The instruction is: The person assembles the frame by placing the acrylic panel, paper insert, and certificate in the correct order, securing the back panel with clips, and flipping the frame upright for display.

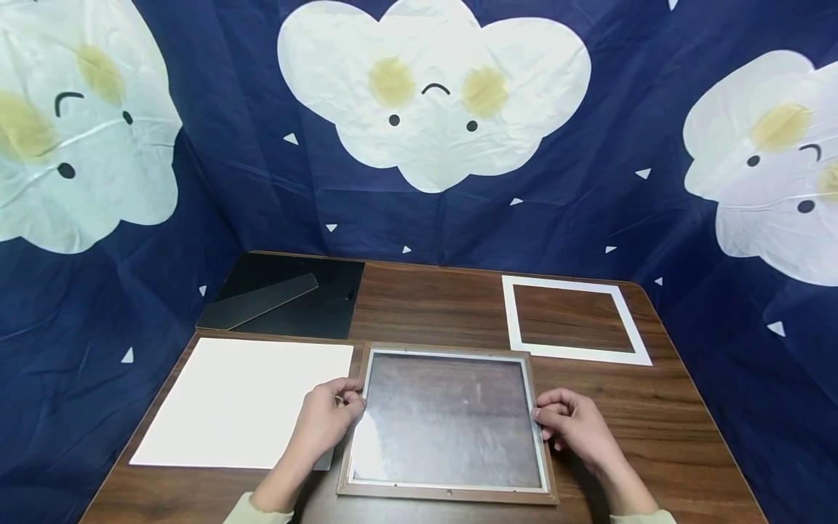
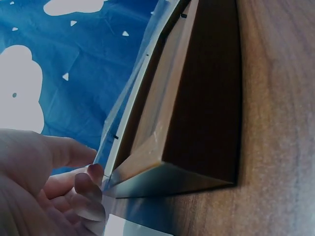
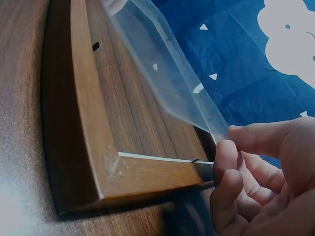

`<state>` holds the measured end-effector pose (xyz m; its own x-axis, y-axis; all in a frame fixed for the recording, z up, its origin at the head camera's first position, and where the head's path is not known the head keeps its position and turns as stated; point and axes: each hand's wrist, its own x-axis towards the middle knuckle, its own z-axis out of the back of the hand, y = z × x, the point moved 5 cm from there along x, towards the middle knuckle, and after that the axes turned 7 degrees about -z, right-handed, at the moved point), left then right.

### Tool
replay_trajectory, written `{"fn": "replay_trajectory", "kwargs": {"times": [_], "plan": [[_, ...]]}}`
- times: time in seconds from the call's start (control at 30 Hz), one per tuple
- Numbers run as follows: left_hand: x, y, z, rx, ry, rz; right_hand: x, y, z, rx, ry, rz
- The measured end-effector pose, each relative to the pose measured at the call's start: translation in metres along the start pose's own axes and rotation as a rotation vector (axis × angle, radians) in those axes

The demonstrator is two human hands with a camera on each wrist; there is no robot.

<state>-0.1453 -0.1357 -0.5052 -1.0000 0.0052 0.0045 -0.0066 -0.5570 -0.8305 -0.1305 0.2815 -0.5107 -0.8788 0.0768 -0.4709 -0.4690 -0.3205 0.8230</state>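
A clear sheet (image 3: 162, 73) is held between the two hands over a brown wooden picture frame (image 1: 452, 495). My left hand (image 1: 330, 415) pinches the sheet's left edge between thumb and fingers. At the opposite edge, the thumb and fingertips of my right hand (image 1: 576, 426) pinch it too. The right wrist view has the sheet tilted above the frame opening, with wood grain visible beneath. The frame lies on the table, and small dark tabs (image 3: 96, 46) stick out along its inner edge.
Left of the frame lies a white rectangular sheet (image 1: 242, 400). Behind it is a black backing board (image 1: 337, 298) with a dark stand leg (image 1: 262, 302) across it. A white mat border (image 1: 513, 320) lies at the back right. Blue cloud-print fabric (image 1: 445, 218) surrounds the wooden table (image 1: 425, 298).
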Motion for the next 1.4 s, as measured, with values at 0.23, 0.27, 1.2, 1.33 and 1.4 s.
{"fn": "replay_trajectory", "kwargs": {"times": [0.23,0.27,1.2,1.33,1.4], "plan": [[-0.0048,0.0004,-0.0027,0.060,0.009,-0.001,-0.0039,-0.0041,-0.0010,-0.014,-0.009,0.003],[-0.0051,0.0000,-0.0030,0.069,0.003,-0.004,-0.0038,-0.0043,-0.0013,-0.016,-0.015,0.004],[-0.0087,-0.0083,-0.0068,0.190,-0.034,-0.080,-0.0005,-0.0016,0.0006,-0.080,-0.106,0.011],[-0.0088,-0.0084,-0.0065,0.201,-0.041,-0.084,-0.0005,-0.0028,0.0015,-0.066,-0.103,0.013],[-0.0080,-0.0083,-0.0070,0.194,-0.042,-0.082,-0.0003,-0.0024,0.0021,-0.059,-0.103,0.018]]}}
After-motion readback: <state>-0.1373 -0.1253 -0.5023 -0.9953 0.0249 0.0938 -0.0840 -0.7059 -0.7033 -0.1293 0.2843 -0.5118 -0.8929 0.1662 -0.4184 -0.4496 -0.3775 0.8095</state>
